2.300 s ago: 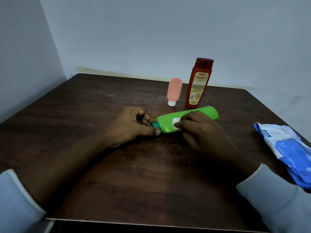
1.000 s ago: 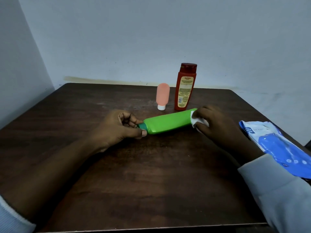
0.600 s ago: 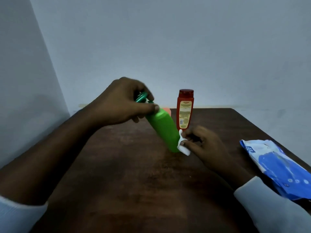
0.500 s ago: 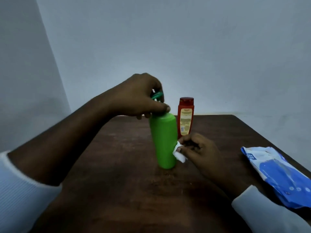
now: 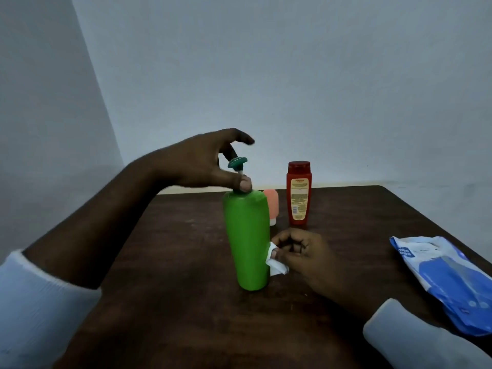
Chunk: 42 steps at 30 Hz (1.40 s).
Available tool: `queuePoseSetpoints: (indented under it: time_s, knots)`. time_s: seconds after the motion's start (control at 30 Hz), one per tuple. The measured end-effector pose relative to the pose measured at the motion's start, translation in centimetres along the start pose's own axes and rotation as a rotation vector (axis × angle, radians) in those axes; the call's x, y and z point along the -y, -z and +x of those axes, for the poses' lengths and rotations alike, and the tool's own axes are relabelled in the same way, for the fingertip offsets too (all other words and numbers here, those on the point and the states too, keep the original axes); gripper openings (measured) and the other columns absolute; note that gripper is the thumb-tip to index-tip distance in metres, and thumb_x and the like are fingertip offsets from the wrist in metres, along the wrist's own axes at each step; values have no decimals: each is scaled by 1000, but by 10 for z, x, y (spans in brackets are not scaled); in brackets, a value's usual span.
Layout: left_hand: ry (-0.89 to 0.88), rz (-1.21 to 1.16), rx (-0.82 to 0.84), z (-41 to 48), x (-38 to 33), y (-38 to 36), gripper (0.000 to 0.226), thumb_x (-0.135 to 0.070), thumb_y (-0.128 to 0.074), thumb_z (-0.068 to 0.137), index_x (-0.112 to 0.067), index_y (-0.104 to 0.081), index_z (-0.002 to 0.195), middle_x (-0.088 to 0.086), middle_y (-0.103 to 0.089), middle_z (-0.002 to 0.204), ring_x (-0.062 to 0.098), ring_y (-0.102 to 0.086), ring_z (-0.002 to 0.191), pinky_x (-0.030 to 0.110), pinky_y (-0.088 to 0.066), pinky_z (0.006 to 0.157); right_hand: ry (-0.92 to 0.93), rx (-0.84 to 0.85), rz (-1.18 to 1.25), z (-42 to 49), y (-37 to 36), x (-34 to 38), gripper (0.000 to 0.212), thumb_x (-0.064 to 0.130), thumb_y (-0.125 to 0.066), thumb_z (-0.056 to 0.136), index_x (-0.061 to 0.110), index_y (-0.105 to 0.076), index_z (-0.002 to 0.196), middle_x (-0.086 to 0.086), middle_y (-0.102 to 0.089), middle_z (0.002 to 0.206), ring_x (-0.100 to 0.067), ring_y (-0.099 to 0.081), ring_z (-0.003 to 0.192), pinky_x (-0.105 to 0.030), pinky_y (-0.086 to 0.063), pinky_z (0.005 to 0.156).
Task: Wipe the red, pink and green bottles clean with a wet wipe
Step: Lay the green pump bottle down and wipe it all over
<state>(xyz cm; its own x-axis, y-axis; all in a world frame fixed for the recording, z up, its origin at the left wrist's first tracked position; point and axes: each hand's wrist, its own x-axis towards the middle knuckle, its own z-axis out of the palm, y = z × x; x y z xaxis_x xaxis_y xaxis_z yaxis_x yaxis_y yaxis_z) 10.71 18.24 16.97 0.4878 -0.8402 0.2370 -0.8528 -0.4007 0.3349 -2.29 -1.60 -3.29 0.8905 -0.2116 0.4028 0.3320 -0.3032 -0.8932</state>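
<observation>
Head view: your left hand [image 5: 197, 166], fingers splayed, just thumbs the upright green bottle [image 5: 247, 235] mid-table; right hand [image 5: 300, 254] pinches the wet wipe [image 5: 275, 263] against it. Push sideways and it could topple.

Dim, cool bluish cast; soft diffuse light, faint shadows; wide-angle bending at edges; left hand [image 5: 194, 166] slightly blurred.
</observation>
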Motion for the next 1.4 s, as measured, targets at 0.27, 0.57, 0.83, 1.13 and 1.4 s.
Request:
queuePoseSetpoints:
  time_s: [0.27, 0.57, 0.83, 1.13, 1.4]
  knots:
    - [101, -963, -196, -43, 56, -168, 127, -74, -91, 39, -33, -33, 144, -2, -69, 126, 9, -71, 111, 30, -61, 84, -14, 2, 100, 0, -5, -1, 14, -2, -73, 84, 8, -73, 93, -9, -76, 86, -19, -73, 76, -25, -56, 67]
    - [259, -1115, -578, -22, 17, -194, 50, -58, -62, 82, -17, -70, 110, 5, -80, 92, 22, -77, 79, 29, -59, 62, -13, -209, 308, 33, -22, 19, 8, 8, -74, 82, 12, -75, 89, -9, -76, 89, -18, -71, 81, -27, -56, 71]
    - [235, -1214, -548, -12, 28, -190, 46, -52, -60, 83, -16, -69, 110, 11, -79, 90, 22, -75, 74, 31, -59, 60, 84, -348, 550, 85, -30, 40, 9, 16, -74, 79, 12, -73, 86, -7, -73, 87, -21, -69, 86, -40, -57, 84]
    - [254, -1214, -522, -11, 35, -197, 54, -62, -61, 79, -20, -71, 111, 11, -78, 91, 24, -75, 76, 35, -59, 62, 39, -293, 579, 76, -35, 28, 3, 21, -75, 74, 20, -75, 77, -4, -73, 85, -17, -69, 80, -31, -58, 71]
    - [296, -1336, -711, -9, 46, -184, 65, -66, -61, 79, -12, -71, 116, 14, -78, 100, 33, -76, 89, 48, -63, 76, 6, -134, 343, 55, -53, 6, 3, 20, -73, 79, 23, -73, 80, 2, -74, 81, -9, -68, 75, -23, -53, 66]
